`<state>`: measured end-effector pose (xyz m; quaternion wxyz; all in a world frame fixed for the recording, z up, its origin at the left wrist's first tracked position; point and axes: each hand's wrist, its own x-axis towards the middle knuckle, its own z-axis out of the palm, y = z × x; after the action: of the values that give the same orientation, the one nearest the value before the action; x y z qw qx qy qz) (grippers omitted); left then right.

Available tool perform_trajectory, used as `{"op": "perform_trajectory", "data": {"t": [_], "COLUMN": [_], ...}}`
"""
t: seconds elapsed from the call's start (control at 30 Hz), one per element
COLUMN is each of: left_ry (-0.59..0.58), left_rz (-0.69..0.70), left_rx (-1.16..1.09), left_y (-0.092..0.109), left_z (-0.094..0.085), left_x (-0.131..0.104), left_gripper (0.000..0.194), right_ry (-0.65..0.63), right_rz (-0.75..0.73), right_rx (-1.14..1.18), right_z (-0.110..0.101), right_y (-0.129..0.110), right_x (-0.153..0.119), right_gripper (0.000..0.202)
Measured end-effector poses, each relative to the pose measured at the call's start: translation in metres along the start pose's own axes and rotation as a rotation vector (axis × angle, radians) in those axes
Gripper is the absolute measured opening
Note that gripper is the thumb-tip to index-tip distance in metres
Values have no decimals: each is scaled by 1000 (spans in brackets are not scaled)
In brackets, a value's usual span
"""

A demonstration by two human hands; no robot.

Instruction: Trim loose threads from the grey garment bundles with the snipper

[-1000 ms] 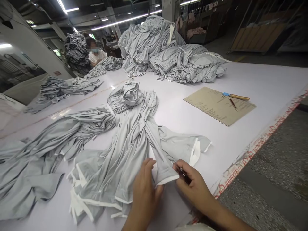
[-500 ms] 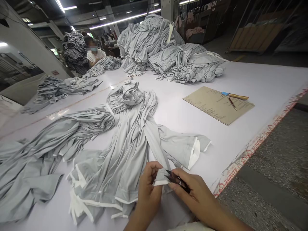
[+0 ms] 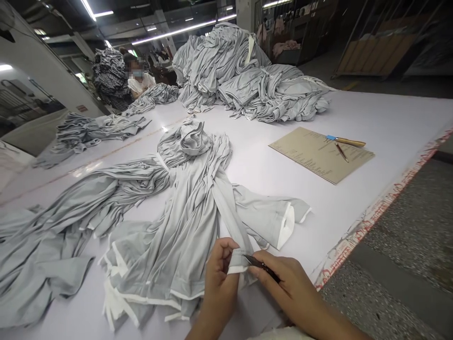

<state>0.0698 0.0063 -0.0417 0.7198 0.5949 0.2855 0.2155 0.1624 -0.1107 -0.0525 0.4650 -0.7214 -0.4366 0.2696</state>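
Note:
My left hand [image 3: 222,274] is closed on the white-edged end of a grey garment piece [image 3: 238,259] near the table's front edge. Black thread snips [image 3: 264,268] sit in my right hand [image 3: 283,278], their blades pressed together and the tips at the grey cloth beside my left fingers. From there the held strip runs up into a bundle of grey garments [image 3: 191,203], gathered at its far end and spread out with white edges toward me. One more white-edged panel [image 3: 265,215] lies just beyond my hands.
Brown cardboard [image 3: 304,153] with printed text carries a blue-and-yellow tool [image 3: 348,141] and a pen-like item [image 3: 342,152]. Large heaps of grey garments [image 3: 219,61] stand at the back, more cloth [image 3: 42,250] at left. A person [image 3: 138,80] is behind the table. The table edge [image 3: 375,224] runs along the right.
The snips' blades have gone from apart to closed together at the cloth. My left hand has barely shifted and still grips the garment end.

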Motion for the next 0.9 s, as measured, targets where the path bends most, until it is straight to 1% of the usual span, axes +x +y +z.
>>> {"op": "perform_trajectory", "data": {"t": [0.23,0.37,0.67,0.77,0.9], "left_ry": [-24,-42,-14,-20,-9], "left_rz": [9,2,-17,-10,4], "left_rx": [60,26,1,20,29], "left_y": [0,-1,0,-1,-2], "left_z": [-2,-2,-2,-2,-2], "left_x": [-1,-1,0,-1,-2], "left_gripper": [19,19,20,18,12], "right_ry": [4,22,-1,24,135], "right_rz": [52,59,58,44,-62], "right_rx": [14,-3,104,127,90], "right_z": [0,1,0,0,4], "right_y": [3,6,4,5,9], "right_x": [1,1,-2,-5,-2], "right_gripper": [27,29,27,25,16]}}
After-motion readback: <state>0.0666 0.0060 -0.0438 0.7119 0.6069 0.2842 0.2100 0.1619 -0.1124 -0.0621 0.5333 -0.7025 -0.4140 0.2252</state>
